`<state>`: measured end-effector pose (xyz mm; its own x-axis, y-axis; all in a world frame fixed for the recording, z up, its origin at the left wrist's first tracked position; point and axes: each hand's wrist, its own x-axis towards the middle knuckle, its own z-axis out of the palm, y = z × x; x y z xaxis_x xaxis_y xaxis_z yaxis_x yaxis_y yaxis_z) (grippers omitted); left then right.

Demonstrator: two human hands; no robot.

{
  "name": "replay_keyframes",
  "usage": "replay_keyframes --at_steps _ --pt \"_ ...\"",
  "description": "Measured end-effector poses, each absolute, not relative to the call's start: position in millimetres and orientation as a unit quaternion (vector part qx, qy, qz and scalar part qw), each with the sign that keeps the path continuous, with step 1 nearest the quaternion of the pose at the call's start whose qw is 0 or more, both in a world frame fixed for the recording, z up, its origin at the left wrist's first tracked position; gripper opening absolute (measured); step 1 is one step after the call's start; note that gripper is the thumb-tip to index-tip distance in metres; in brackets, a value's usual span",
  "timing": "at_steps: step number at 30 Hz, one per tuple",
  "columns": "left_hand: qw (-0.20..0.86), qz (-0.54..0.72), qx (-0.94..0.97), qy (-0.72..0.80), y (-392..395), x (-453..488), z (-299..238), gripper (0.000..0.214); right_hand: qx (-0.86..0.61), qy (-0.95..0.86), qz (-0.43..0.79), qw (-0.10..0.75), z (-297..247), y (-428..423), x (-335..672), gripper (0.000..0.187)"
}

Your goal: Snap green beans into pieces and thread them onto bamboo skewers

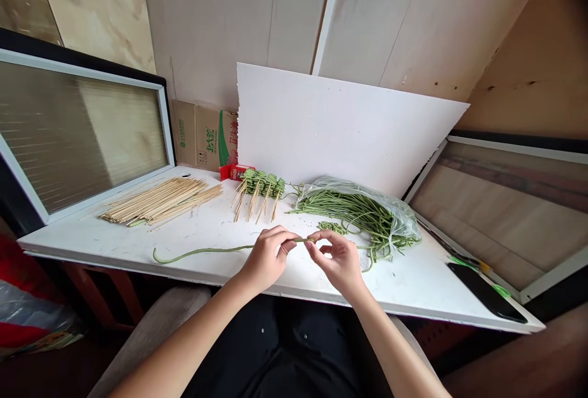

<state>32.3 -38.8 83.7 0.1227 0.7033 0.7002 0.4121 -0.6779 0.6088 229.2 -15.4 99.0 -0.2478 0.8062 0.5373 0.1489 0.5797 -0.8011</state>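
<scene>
Between both hands, a single long green bean [202,251] is stretched over the near part of the white table. My left hand [269,257] pinches it near its right end, and the long tail runs left to a curled tip. The fingers of my right hand [337,257] are closed on the bean's right end. Just behind the right hand lies a small heap of short bean pieces [332,226]. Further back, a clear plastic bag [376,205] spills a bundle of long beans [342,205]. Several skewers threaded with folded beans [264,183] lie behind my left hand.
A pile of bare wooden skewers [160,199] covers the table's left side. A cardboard box [204,135] and a white board [340,128] stand at the back. Framed glass panels flank both sides. A black phone [486,292] lies at the right edge of the white table [413,288].
</scene>
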Motion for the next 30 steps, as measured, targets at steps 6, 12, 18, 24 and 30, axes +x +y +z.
replay_keyframes --at_steps 6,12,18,24,30 --pt "0.155 0.55 0.726 0.383 -39.5 36.8 80.2 0.025 -0.323 -0.724 0.349 0.501 100.0 -16.1 227.0 0.025" --pt "0.165 0.572 0.712 0.372 -39.1 38.9 80.0 0.018 -0.314 -0.706 0.407 0.487 92.3 -10.2 226.2 0.027" --pt "0.163 0.581 0.71 0.364 -36.7 37.1 77.6 0.019 -0.321 -0.638 0.522 0.466 78.6 -6.2 218.2 0.034" --pt "0.162 0.594 0.704 0.355 -32.9 36.4 71.3 0.026 -0.285 -0.579 0.593 0.481 68.2 -6.1 210.7 0.032" --pt "0.188 0.602 0.701 0.334 -28.8 35.5 68.5 0.028 -0.235 -0.511 0.687 0.461 64.8 -7.0 208.3 0.037"
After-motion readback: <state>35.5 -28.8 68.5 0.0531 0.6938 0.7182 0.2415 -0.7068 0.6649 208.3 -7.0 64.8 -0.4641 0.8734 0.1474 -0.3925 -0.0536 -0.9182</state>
